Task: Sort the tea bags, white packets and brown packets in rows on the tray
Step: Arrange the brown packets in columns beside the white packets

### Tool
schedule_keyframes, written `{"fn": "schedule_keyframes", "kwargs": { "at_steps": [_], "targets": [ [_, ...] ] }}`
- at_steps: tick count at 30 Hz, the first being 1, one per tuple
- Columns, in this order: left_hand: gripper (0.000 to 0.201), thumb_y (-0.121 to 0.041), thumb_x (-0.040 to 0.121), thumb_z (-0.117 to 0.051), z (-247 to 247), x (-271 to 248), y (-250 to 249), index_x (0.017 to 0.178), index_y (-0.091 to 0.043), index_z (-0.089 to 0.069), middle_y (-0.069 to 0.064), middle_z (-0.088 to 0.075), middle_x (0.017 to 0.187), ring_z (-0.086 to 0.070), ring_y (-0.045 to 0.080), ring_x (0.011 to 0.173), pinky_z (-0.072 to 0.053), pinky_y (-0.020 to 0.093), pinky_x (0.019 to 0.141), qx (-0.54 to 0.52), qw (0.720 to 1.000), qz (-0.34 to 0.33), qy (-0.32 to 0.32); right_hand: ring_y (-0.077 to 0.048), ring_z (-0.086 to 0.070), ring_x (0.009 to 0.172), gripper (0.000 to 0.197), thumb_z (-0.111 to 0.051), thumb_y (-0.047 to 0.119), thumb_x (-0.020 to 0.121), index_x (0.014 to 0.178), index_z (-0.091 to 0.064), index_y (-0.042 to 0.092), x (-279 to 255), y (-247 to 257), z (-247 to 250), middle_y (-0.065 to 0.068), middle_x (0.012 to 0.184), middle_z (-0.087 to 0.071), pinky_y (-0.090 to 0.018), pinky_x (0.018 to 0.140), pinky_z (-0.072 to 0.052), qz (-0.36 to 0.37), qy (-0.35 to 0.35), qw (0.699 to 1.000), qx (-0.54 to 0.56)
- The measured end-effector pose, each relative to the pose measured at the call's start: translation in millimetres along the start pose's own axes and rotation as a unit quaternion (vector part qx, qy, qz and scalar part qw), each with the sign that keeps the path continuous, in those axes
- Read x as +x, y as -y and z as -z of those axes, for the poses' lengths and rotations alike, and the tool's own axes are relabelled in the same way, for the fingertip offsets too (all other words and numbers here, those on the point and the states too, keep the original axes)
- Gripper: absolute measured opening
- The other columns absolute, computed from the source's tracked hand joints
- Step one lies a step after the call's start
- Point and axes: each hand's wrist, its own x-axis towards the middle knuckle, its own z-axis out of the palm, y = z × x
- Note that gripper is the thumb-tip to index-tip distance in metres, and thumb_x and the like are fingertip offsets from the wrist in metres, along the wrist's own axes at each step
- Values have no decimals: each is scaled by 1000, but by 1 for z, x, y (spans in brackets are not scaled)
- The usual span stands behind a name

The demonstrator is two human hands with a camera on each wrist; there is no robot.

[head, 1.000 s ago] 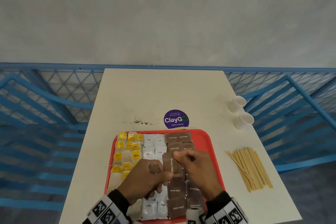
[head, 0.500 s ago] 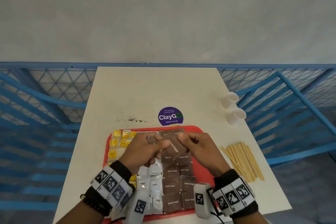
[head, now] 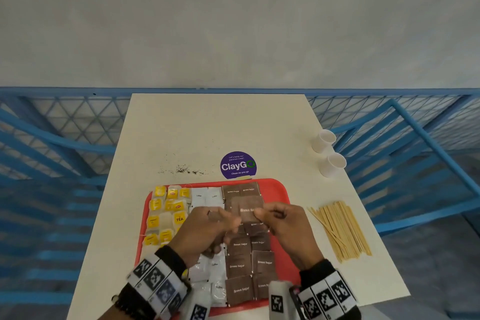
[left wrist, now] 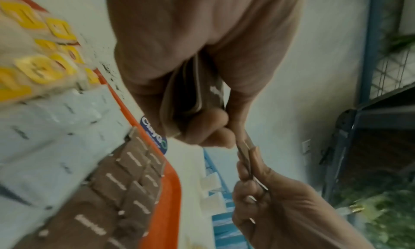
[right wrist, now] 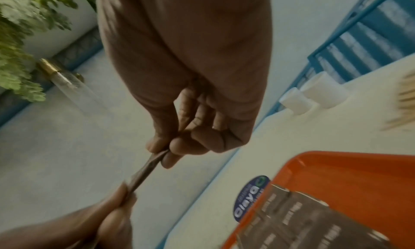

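Observation:
A red tray [head: 282,191] carries yellow tea bags [head: 166,212] on the left, white packets [head: 207,196] in the middle and brown packets [head: 240,266] on the right. Over the brown column's far part both hands hold one brown packet [head: 246,209] by opposite edges. My left hand [head: 233,221] pinches its left edge and also clamps a small stack of brown packets [left wrist: 195,96] in its palm. My right hand [head: 259,214] pinches the right edge [right wrist: 155,162] between thumb and forefinger. The hands hide part of the white and brown columns.
Two white paper cups [head: 324,139] stand near the table's right edge, with a pile of wooden stirrers [head: 342,231] right of the tray. A purple round sticker [head: 238,165] and spilled tea crumbs [head: 184,170] lie beyond the tray. Blue railings surround the table.
Both hands have moved from the tray's middle toward its far end, keeping the brown packet between them. The packet now shows flat and wider between the two hands.

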Motion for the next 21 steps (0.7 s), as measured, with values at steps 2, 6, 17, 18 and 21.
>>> {"fn": "schedule_keyframes", "kwargs": {
  "at_steps": [2, 6, 17, 18, 21],
  "targets": [
    [22, -32, 87, -75, 7, -5, 16, 74, -14, -72, 9, -62, 62, -46, 17, 45, -32, 20, 46, 30, 999, 25, 5, 1, -55, 54, 17, -71, 18, 89, 81, -75, 3, -1, -22, 10, 3, 62, -66, -13, 55, -43, -45, 5, 998, -45],
    [23, -33, 87, -75, 25, -16, 46, 75, -13, -71, 10, -63, 63, -45, 17, 44, -31, 18, 46, 9, 995, 95, -31, -4, -66, 64, 15, -71, 13, 88, 75, -78, 8, 0, -81, 29, 2, 69, -74, -15, 60, -49, -177, -11, 978, -109],
    [46, -45, 87, -71, 32, -19, 67, 91, 1, -68, 15, -67, 71, -49, 19, 46, -31, 19, 46, -26, 983, 176, -41, -15, -69, 76, 19, -82, 28, 77, 69, -74, 12, 25, -125, 25, 3, 72, -74, -27, 72, -52, -227, -44, 952, -201],
    [49, -46, 86, -70, 31, -18, 67, 94, 2, -68, 15, -68, 74, -52, 21, 50, -34, 20, 46, -45, 983, 172, -46, -14, -67, 74, 25, -81, 33, 77, 70, -71, 12, 24, -127, 26, 3, 72, -73, -27, 71, -51, -222, -56, 946, -231],
    [44, -41, 86, -68, 29, -17, 62, 97, 2, -68, 17, -70, 84, -62, 25, 62, -46, 25, 45, -168, 971, 162, -53, -15, -65, 72, 31, -76, 37, 82, 68, -64, 12, 18, -127, 26, 1, 70, -70, -35, 80, -53, -199, -78, 941, -263]
  ]
}}
